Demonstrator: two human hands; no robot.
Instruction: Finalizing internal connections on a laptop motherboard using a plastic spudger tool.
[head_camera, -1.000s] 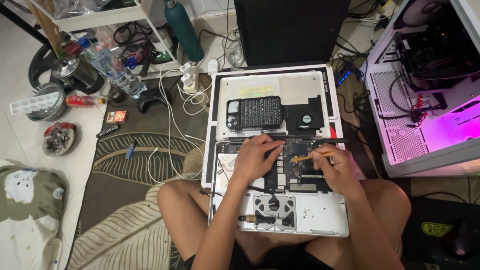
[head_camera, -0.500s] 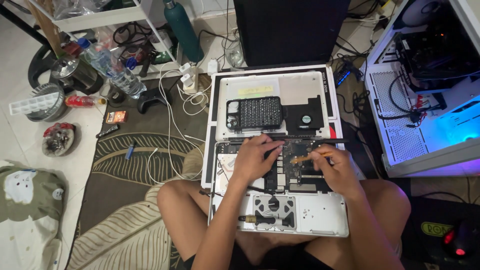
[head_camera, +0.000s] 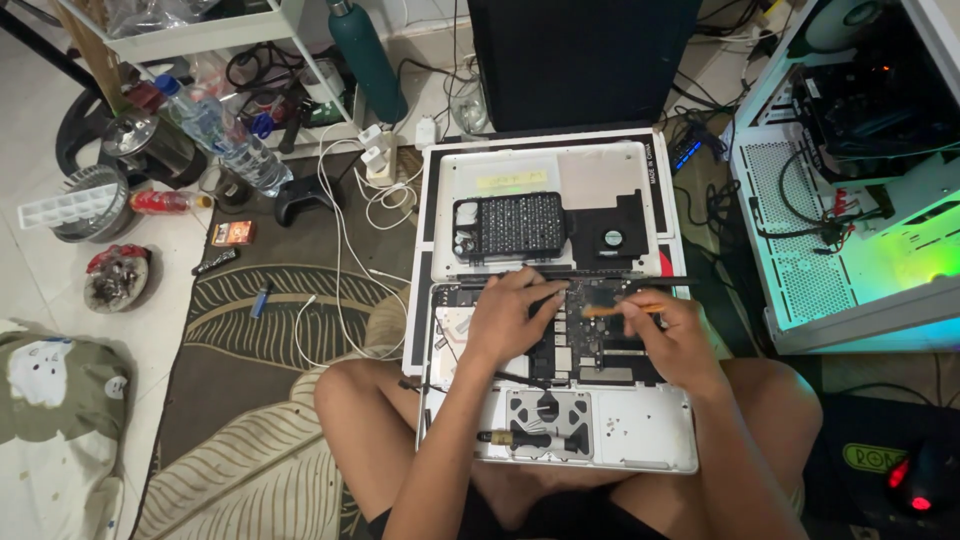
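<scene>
While person sits cross-legged on floor, opened laptop (head_camera: 640, 440) rests across lap, bottom cover off, logic board (head_camera: 590, 335) exposed. Removed cover (head_camera: 600, 170) lies just beyond, black bit case (head_camera: 515, 225) on it. Left hand (head_camera: 510, 315) pressed on board, fingers loosely apart. Right hand (head_camera: 670, 335) clamped on thin orange-handled tool (head_camera: 620, 310), tip on board. Screwdriver (head_camera: 525, 438) lies on trackpad area.

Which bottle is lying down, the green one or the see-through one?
The clear plastic bottle with the blue cap lies tilted on the floor by the shelf. The dark green bottle stands upright.
</scene>
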